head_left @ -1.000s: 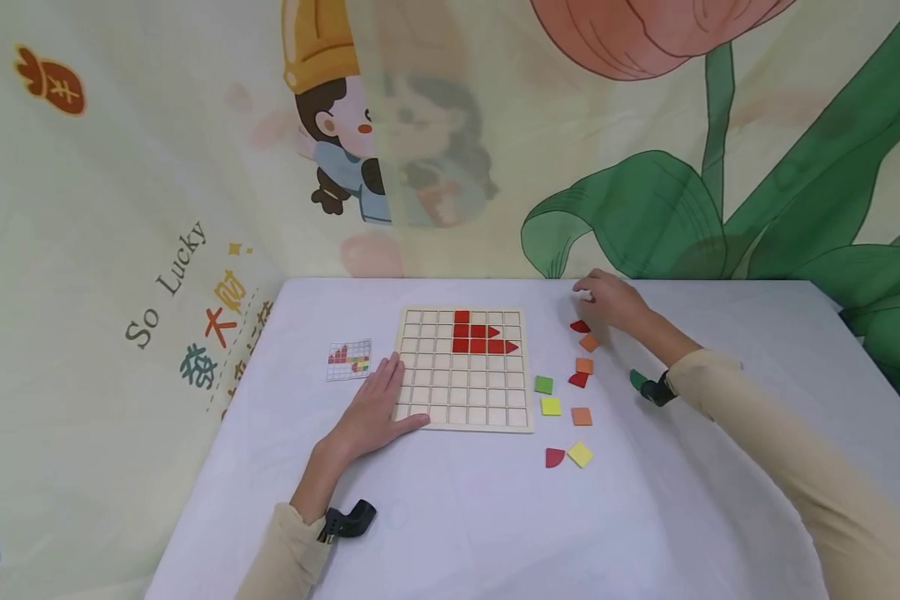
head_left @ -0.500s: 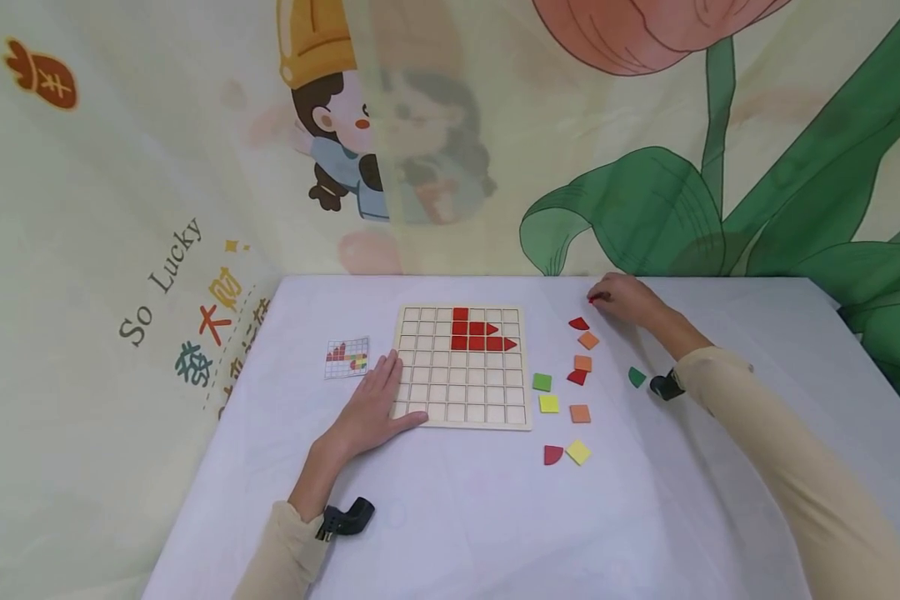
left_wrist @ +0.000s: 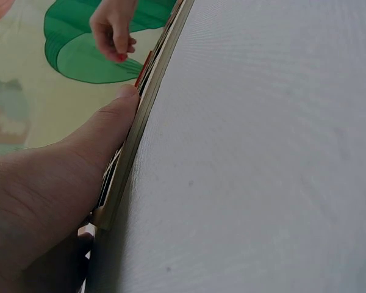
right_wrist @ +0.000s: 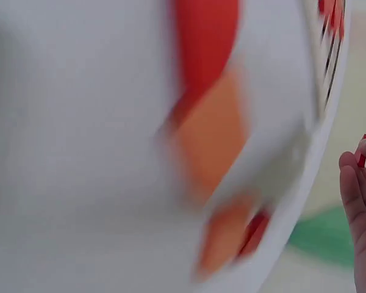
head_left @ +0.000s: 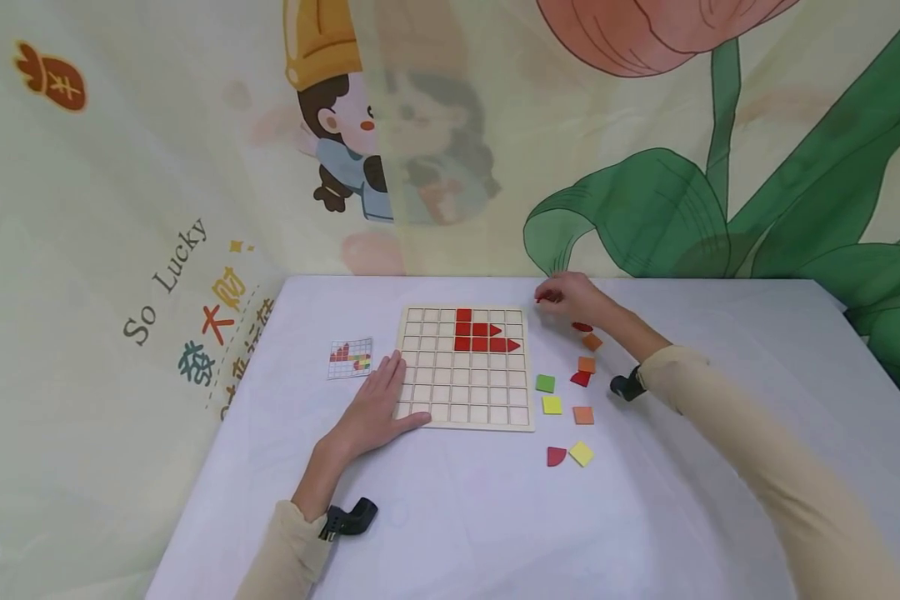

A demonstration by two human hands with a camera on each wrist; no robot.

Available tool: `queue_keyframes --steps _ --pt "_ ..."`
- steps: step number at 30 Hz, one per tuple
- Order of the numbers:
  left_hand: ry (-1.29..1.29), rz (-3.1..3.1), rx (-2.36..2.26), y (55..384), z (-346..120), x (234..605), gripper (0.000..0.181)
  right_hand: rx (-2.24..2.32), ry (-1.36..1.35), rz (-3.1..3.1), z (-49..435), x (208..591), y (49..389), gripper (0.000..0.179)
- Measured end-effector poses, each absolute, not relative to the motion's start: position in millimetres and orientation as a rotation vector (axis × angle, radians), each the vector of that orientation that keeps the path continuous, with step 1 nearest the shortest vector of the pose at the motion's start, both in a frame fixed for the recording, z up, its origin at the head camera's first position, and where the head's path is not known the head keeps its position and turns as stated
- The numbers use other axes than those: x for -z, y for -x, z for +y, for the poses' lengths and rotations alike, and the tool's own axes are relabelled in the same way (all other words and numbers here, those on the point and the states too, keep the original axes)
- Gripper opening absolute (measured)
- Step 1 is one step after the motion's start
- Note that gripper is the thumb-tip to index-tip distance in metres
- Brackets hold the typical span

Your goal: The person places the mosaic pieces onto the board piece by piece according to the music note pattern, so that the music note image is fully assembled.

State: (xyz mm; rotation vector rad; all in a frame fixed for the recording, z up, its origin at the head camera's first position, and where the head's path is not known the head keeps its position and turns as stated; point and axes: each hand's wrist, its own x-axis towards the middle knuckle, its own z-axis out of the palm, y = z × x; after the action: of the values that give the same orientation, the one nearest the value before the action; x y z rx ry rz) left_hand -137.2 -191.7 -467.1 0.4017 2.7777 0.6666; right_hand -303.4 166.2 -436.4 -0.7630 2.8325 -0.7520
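My left hand (head_left: 370, 414) lies with straight fingers along the left side of a wooden grid board (head_left: 437, 399), its thumb over the front edge. In the left wrist view the thumb (left_wrist: 104, 125) rests on the board's rim. My right hand (head_left: 573, 297) pinches a small red tile (right_wrist: 362, 160) between thumb and fingertips, above the table beyond the board's back right corner. The tile's full shape is hidden by the fingers. Red squares (head_left: 480, 343) and pointed red tiles (head_left: 513, 345) fill three rows in the board's upper right part.
Right of the board lie loose tiles: a green square (head_left: 545, 383), yellow squares (head_left: 551, 405), orange squares (head_left: 583, 415) and red rounded pieces (head_left: 556, 456). A printed pattern card (head_left: 350, 358) lies left of the board. A patterned cloth wall (head_left: 450, 242) stands behind the table.
My right hand reached to the far right, picked up the red tile, and has moved left with it toward the board. My left hand stays in place.
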Motion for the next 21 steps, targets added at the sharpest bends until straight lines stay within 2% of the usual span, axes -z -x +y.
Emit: queue_keyframes --steps 4,9,21 --pt "-0.402 2.781 -0.668 137.1 -191.8 467.5 0.102 0.716 0.976 2.777 126.2 435.1 302.6 0.018" --pt "-0.408 2.788 -0.66 137.1 -191.6 467.5 0.102 0.626 1.099 2.731 91.7 439.7 306.0 0.016" --pt "-0.406 2.788 -0.646 137.9 -191.7 466.8 0.101 0.41 1.064 2.68 67.3 446.7 316.1 0.015"
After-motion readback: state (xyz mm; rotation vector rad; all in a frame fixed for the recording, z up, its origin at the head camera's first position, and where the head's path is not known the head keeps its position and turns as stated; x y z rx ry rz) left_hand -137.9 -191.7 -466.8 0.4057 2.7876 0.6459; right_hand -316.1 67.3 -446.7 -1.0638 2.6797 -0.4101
